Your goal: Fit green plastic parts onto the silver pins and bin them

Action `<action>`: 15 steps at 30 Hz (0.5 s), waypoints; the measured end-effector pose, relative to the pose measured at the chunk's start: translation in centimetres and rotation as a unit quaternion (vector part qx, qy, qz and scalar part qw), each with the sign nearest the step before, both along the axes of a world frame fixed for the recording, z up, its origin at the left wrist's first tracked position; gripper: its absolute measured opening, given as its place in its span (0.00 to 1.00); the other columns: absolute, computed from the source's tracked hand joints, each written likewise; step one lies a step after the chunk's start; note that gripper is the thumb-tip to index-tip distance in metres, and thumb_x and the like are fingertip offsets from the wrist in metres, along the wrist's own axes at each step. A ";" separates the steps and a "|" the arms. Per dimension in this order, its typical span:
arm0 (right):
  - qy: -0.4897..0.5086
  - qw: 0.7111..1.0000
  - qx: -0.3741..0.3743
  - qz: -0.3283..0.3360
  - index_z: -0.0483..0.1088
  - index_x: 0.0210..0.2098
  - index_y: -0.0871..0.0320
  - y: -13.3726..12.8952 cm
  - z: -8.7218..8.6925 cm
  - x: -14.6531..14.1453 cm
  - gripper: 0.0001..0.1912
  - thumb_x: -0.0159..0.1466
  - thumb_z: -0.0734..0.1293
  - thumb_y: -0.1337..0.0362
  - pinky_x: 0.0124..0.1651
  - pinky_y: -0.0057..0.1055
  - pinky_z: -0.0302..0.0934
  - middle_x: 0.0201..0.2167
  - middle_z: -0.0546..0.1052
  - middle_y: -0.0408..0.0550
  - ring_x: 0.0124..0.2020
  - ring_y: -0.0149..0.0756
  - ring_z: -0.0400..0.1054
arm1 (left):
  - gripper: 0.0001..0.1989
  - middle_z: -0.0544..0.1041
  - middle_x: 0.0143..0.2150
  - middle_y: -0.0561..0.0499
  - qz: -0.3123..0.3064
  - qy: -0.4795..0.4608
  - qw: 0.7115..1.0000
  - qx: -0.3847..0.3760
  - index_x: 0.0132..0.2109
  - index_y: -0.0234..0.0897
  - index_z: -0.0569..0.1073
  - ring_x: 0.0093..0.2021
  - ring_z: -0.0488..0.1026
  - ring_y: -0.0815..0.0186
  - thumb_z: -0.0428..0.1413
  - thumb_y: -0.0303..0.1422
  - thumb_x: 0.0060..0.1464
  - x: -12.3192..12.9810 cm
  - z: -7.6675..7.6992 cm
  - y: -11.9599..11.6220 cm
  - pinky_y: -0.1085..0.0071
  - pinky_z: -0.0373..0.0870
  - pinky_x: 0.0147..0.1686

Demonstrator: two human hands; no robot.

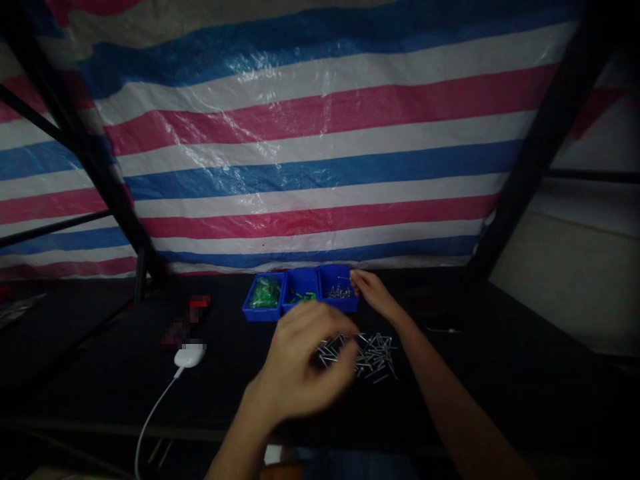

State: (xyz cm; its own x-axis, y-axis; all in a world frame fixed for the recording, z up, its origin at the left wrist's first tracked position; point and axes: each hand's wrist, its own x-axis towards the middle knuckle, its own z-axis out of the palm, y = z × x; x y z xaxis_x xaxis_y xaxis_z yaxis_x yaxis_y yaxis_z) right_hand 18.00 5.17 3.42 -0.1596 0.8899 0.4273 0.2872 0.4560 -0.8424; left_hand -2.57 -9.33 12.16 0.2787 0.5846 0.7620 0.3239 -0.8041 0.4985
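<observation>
My right hand [369, 288] pinches a thin metal screw [344, 277] at the rim of the right-hand blue bin [353, 306]. Small metal screws [339, 292] lie in that bin. In the foreground my left hand [307, 363], slightly blurred, is raised with curved fingers. A gap shows between its thumb and index finger, and nothing is visible in it. Behind and beside it a loose pile of long silver screws [377, 353] is spread on the black table [410, 413]; the hand hides part of the pile.
Green plastic plugs [306, 296] lie in the middle blue bin [303, 275]. The left blue bin [246, 309] holds a clear bag of green pieces [265, 293]. A white device [189, 357] with a cable sits at left. Striped sheeting [320, 153] hangs behind, between dark frame posts.
</observation>
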 end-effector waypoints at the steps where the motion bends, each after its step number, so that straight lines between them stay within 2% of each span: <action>1: -0.003 1.000 0.003 -0.008 0.57 0.21 0.56 0.0 -0.3 0.0 0.23 0.59 0.52 0.45 0.26 0.28 0.54 0.18 0.60 0.41 0.20 0.30 0.57 | 0.09 0.73 0.35 0.50 0.022 0.009 1.000 -0.020 0.39 0.37 0.71 0.34 0.69 0.67 0.51 0.35 0.54 0.3 -0.3 1.6 0.70 0.67 0.36; 4: -0.028 0.999 0.021 -0.020 0.56 0.20 0.57 -0.1 -0.8 -0.1 0.23 0.60 0.53 0.45 0.26 0.28 0.53 0.17 0.61 0.41 0.21 0.30 0.57 | 0.11 0.74 0.33 0.50 0.106 0.015 0.989 -0.104 0.41 0.36 0.71 0.30 0.68 0.68 0.49 0.36 0.54 1.3 -2.0 7.1 0.73 0.64 0.31; 7: -0.060 0.997 0.035 -0.016 0.56 0.19 0.57 -0.3 -1.0 -0.2 0.23 0.60 0.53 0.47 0.27 0.27 0.53 0.17 0.60 0.40 0.21 0.30 0.57 | 0.13 0.74 0.31 0.50 0.092 0.035 0.982 -0.163 0.38 0.34 0.72 0.28 0.68 0.68 0.48 0.38 0.54 2.3 -4.3 11.0 0.74 0.63 0.29; 9: -0.069 0.997 0.038 -0.022 0.56 0.19 0.57 -0.5 -1.1 -0.3 0.22 0.60 0.54 0.48 0.27 0.26 0.52 0.18 0.60 0.40 0.22 0.29 0.56 | 0.14 0.74 0.29 0.50 0.064 0.044 0.980 -0.183 0.35 0.34 0.73 0.27 0.68 0.68 0.49 0.39 0.53 2.7 -5.8 12.1 0.75 0.62 0.28; 12: -0.080 0.996 0.037 -0.028 0.56 0.18 0.57 -0.6 -1.2 -0.4 0.22 0.60 0.54 0.49 0.26 0.26 0.50 0.17 0.58 0.39 0.21 0.29 0.55 | 0.14 0.74 0.28 0.50 0.015 0.031 0.978 -0.205 0.34 0.33 0.74 0.27 0.68 0.69 0.50 0.39 0.52 2.8 -7.4 12.2 0.75 0.62 0.28; 15: -0.094 0.995 0.035 -0.014 0.55 0.18 0.58 -0.7 -1.2 -0.5 0.21 0.60 0.55 0.50 0.25 0.26 0.48 0.17 0.56 0.39 0.21 0.28 0.54 | 0.15 0.74 0.28 0.49 0.037 -0.015 0.977 -0.210 0.35 0.32 0.73 0.27 0.68 0.70 0.51 0.40 0.51 2.3 -8.5 12.2 0.76 0.62 0.27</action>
